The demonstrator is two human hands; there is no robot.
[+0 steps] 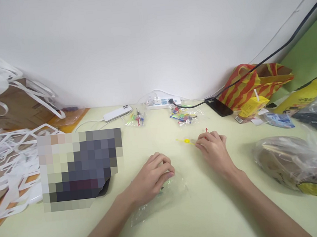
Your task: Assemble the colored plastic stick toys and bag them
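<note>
My left hand (pixel 156 175) rests low over the table with its fingers curled onto a clear plastic bag (pixel 169 196). Small dark and greenish bits show inside the bag, mostly hidden under the palm. To the right, my right hand (pixel 214 150) has its fingertips closed at the end of a thin yellow plastic stick (pixel 187 140) with a thicker knob midway. A small red arrow-tipped piece (pixel 206 130) sticks up just behind its knuckles; whether the fingers touch that piece I cannot tell.
Two clear bags of colourful small parts (pixel 138 117), (pixel 186 116) lie near a power strip (pixel 162 102). A white power bank (pixel 117 113), a black phone (pixel 220 106), a yellow drink carton (pixel 252 106) and a bagged bowl (pixel 288 165) surround the work area. White strips (pixel 14 152) pile up left.
</note>
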